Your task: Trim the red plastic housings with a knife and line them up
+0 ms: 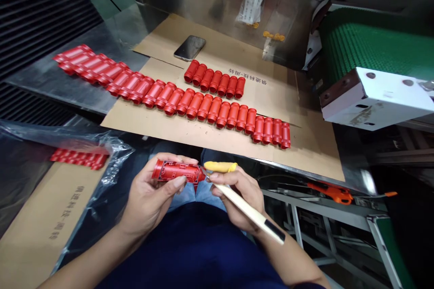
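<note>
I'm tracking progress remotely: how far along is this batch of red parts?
The neat rows of red parts on the cardboard look done. In hand: the left hand holds one red part while the right hand holds a pale-handled trimming tool to its end. Possibly left: the red pieces under clear plastic, though their state is unclear.

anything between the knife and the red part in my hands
Nothing visible does: the tip of the craft knife in the right hand reaches the end of the red part held in the left hand.
</note>
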Demonstrator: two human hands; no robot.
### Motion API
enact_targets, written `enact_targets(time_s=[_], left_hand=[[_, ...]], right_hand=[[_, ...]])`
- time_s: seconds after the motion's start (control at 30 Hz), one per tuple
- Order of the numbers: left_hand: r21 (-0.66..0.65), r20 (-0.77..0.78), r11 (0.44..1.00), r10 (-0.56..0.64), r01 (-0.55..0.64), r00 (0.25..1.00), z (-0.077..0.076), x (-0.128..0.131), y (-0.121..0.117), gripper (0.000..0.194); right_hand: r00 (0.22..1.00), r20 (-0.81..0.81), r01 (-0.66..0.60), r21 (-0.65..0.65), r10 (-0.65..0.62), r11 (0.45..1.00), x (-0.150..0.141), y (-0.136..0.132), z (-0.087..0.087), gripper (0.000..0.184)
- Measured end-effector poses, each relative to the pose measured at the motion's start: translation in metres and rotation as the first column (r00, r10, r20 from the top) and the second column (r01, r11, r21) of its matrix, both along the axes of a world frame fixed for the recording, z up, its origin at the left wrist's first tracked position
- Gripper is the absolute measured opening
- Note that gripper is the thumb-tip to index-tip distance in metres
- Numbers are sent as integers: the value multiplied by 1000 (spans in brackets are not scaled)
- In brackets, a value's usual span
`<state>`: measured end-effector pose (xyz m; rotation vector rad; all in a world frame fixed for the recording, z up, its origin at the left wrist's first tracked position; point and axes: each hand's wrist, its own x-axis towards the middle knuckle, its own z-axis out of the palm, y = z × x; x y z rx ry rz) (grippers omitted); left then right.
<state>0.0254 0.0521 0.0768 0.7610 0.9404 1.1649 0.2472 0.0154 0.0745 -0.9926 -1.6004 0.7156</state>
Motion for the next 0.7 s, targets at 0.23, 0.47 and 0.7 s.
enact_targets(time_s=[0.23,0.47,0.7], left_hand=[[-67,24,998,-3,4,1000,-2,1,3,37],[-292,106,942,-141,166,984,-1,0,12,34],[-456,220,852,-172,257,960,-7,0,21,42]], right_hand=[[936,337,-178,206,101,962,16,13,1,23],[848,520,-251,224,103,942,22,16,4,21],[876,471,-226,215,102,950,19,11,-5,19]])
